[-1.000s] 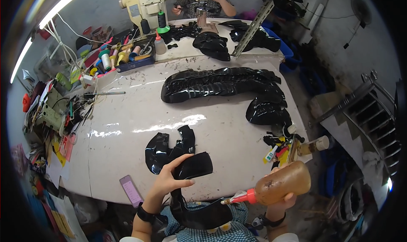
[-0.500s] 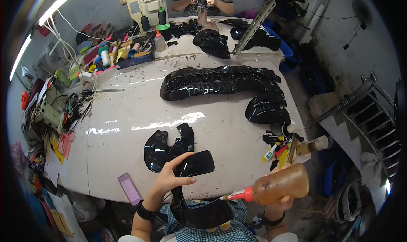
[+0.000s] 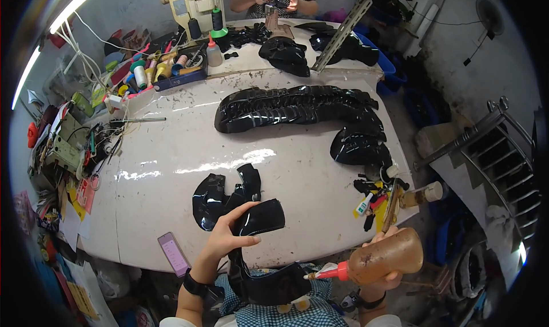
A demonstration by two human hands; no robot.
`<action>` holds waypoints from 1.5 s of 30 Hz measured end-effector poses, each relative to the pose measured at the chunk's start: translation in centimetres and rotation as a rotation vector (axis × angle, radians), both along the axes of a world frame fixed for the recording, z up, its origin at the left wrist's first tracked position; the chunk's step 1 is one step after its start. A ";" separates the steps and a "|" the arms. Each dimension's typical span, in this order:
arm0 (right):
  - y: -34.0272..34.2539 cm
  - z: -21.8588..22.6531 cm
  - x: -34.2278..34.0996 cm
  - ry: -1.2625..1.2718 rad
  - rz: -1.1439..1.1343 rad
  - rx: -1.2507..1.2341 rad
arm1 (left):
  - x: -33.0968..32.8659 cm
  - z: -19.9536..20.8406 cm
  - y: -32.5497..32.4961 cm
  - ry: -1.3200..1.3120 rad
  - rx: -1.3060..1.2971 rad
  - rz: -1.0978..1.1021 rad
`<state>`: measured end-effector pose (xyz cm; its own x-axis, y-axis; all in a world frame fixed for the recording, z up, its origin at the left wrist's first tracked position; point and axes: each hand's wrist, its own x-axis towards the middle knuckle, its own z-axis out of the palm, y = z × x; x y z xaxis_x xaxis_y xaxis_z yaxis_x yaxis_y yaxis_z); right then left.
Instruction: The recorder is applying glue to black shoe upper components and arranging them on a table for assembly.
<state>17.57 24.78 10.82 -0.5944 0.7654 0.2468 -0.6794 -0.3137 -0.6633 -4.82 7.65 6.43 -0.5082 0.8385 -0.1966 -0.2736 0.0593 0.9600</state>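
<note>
Pointing left and a little downward, the nozzle [image 3: 327,272] of the bottle [image 3: 390,257] meets the right end of the piece [image 3: 270,288] — its tip is at that edge, though whether it touches or sits just beside it I cannot tell. The bottle's long axis slants from the tip at lower left to the base at upper right. The right hand [image 3: 378,287] is nearer that end; the left hand [image 3: 227,235] grips the other end, up and to the left of the tip.

The left fingers and thumb are closed around the piece's upper flap, the fingers above and the thumb below. The right fingers are wrapped around the bottle, partly hidden behind it.

The piece is glossy black and curved like a C: 1 upper flap, a narrow bend beneath the left hand, then a wide lower panel over the checked apron [image 3: 257,315], at the near edge of the table [image 3: 154,204]. Its surface catches light along the rims. The bottle is amber and smudged, with a red collar and a pale tip.

Just beyond the left hand lie similar black parts [image 3: 209,204]; a phone [image 3: 173,252] lies to its left — farther off, a long black stack [image 3: 297,111].
</note>
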 end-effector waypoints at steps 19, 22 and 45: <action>0.1 -1.0 1.7 -0.081 0.033 -0.049 | -0.3 -1.0 0.2 -0.005 -0.020 0.039; 0.8 -1.9 2.1 -0.087 0.073 -0.005 | -0.3 -1.3 0.6 -0.028 -0.035 0.040; 5.0 -6.8 7.8 -0.334 -0.350 -0.518 | -5.3 -17.3 3.1 0.940 -0.932 0.618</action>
<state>25.33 29.81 4.00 -0.2725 0.8951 -0.3530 -0.5840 -0.4454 -0.6786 -10.14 10.73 -10.91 -0.9775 0.2004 0.0660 0.2074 0.8549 0.4755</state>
